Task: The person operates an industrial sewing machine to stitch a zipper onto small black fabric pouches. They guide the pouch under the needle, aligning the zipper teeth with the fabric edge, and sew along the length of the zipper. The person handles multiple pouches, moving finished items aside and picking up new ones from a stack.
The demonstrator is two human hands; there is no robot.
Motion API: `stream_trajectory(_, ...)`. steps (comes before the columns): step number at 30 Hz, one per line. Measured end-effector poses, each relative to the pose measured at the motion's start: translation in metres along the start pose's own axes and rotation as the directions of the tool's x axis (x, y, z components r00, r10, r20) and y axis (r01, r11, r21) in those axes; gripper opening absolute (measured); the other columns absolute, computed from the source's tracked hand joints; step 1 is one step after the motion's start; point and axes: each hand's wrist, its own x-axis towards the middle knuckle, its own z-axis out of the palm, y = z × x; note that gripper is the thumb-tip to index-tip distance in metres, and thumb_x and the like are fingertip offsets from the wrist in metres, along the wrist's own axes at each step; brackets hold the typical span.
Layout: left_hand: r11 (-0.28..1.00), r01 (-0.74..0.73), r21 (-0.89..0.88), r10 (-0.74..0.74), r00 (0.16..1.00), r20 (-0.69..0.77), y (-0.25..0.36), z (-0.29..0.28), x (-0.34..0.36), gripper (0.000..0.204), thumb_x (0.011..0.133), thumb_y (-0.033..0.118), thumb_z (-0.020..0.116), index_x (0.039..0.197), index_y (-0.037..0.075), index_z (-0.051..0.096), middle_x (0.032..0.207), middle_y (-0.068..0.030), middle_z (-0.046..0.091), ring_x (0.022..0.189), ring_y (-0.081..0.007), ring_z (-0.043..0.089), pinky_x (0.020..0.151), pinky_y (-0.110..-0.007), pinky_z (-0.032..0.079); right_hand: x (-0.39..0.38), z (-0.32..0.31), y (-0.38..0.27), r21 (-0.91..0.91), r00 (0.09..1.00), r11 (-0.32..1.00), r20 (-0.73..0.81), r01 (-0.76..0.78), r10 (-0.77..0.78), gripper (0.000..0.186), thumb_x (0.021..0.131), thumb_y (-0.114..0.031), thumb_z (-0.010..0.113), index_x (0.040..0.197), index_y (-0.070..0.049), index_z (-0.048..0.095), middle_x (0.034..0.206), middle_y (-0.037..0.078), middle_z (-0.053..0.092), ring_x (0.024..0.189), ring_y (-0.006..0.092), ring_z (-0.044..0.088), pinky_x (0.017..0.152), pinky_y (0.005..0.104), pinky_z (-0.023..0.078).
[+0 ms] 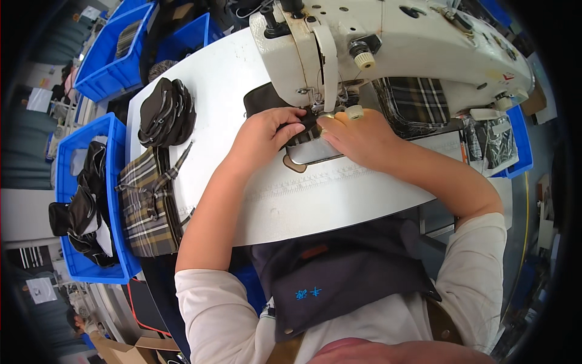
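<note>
Left hand has its thumb and fingers drawn close together on dark cloth; whether it pinches or just presses, I cannot tell. That cloth lies beneath the needle, extending behind the hand. Well left of this hand, a blue bin holds dark pouches; nearer, folded plaid fabric hangs over the table edge, with stacked pouches beyond it. Right of it, the right hand curls beside the sewing machine's needle, its grip hidden. Just right of that hand sit plaid panels, then clear plastic packets.
</note>
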Motion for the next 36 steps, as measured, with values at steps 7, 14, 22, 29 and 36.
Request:
stream_trajectory(7, 0.995, -0.072, 0.065, 0.079, 0.991, -0.111, -0.005, 0.015, -0.003, 0.022, 0.101, 0.019, 0.068, 0.109, 0.000, 0.073, 0.119, -0.0087, 0.076, 0.099, -0.0264, 0.071, 0.090, -0.034, 0.054, 0.013, 0.019, -0.015, -0.169, 0.980, 0.986, -0.197, -0.008, -0.026, 0.016, 0.085, -0.018, 0.073, 0.094, -0.010, 0.063, 0.072, 0.003, 0.067, 0.063, 0.0230, 0.070, 0.053, 0.0395, 0.054)
stream_trajectory(14, 0.897, -0.150, 0.416, 0.258, 0.942, -0.216, 0.008, 0.026, -0.009, 0.040, 0.081, 0.017, 0.081, 0.117, 0.012, 0.065, 0.120, -0.0060, 0.064, 0.114, -0.0297, 0.063, 0.087, -0.043, 0.057, 0.016, 0.022, -0.016, -0.241, 0.943, 0.970, -0.328, -0.016, -0.066, 0.014, 0.084, -0.020, 0.071, 0.091, -0.011, 0.064, 0.073, 0.003, 0.066, 0.062, 0.0208, 0.069, 0.053, 0.0391, 0.054)
stream_trajectory(22, 0.820, -0.156, 0.551, 0.325, 0.919, -0.224, 0.015, 0.033, -0.005, 0.036, 0.080, 0.003, 0.068, 0.114, 0.011, 0.068, 0.112, -0.0058, 0.066, 0.105, -0.0316, 0.062, 0.083, -0.043, 0.056, 0.016, 0.023, -0.010, -0.240, 0.933, 0.968, -0.326, 0.070, -0.149, 0.010, 0.078, -0.013, 0.068, 0.083, -0.006, 0.061, 0.070, 0.006, 0.066, 0.060, 0.0244, 0.069, 0.053, 0.0389, 0.052)
stream_trajectory(29, 0.766, -0.228, 0.601, 0.441, 0.867, -0.233, 0.005, 0.034, 0.001, 0.032, 0.076, 0.011, 0.077, 0.108, 0.012, 0.073, 0.096, -0.0039, 0.069, 0.094, -0.0292, 0.066, 0.079, -0.041, 0.056, 0.016, 0.022, -0.007, -0.155, 0.915, 0.985, -0.381, 0.077, -0.132, 0.011, 0.079, -0.014, 0.068, 0.078, -0.006, 0.061, 0.063, 0.007, 0.064, 0.059, 0.0267, 0.069, 0.053, 0.0398, 0.054)
stream_trajectory(36, 0.768, -0.255, 0.587, 0.441, 0.876, -0.196, 0.007, 0.031, 0.000, 0.033, 0.075, 0.013, 0.081, 0.107, 0.012, 0.073, 0.095, -0.0050, 0.070, 0.094, -0.0306, 0.067, 0.078, -0.042, 0.055, 0.013, 0.016, -0.010, -0.060, 0.943, 0.995, -0.319, 0.075, -0.090, 0.010, 0.078, -0.014, 0.068, 0.076, -0.006, 0.062, 0.063, 0.008, 0.066, 0.058, 0.0257, 0.069, 0.051, 0.0397, 0.054)
